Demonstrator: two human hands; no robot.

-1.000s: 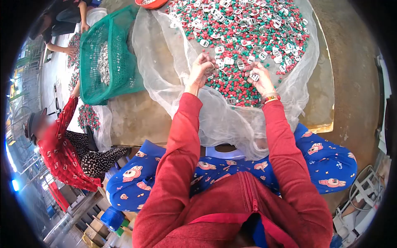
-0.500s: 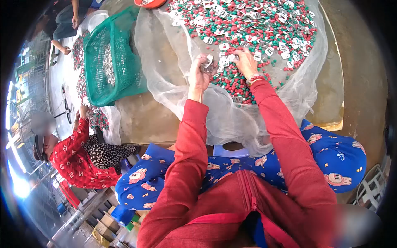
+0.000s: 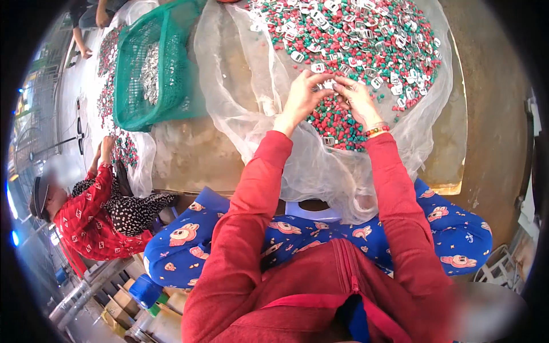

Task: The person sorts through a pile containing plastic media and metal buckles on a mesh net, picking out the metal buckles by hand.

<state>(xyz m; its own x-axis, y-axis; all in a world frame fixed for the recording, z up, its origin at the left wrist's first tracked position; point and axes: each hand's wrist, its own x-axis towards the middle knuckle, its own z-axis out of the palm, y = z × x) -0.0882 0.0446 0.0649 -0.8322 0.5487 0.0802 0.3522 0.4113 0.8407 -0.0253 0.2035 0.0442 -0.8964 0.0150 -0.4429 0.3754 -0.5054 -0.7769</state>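
Observation:
Both hands meet over the near end of a pile of red and green pieces [image 3: 340, 123] mixed with silvery metal buckles [image 3: 297, 56]. My left hand [image 3: 309, 94] has its fingers curled, palm turned inward, beside some small silvery pieces [image 3: 327, 85]. From the right, my right hand [image 3: 355, 98] pinches at the same silvery pieces, its fingertips nearly touching the left ones. The exact number and shape of these pieces are too small to tell. A sheer white mesh cloth [image 3: 303, 166] lies beneath and around the pile.
A green mesh basket [image 3: 168, 68] holding silvery pieces stands on the table [image 3: 189, 154] to the left. Beyond it, a co-worker in a red patterned top [image 3: 91, 220] reaches toward another pile [image 3: 123, 146]. Another person's hand [image 3: 84, 52] shows at upper left.
My hands have come together; the left moved right and turned inward, and the buckles seen in its palm are now mostly hidden. The view has shifted slightly.

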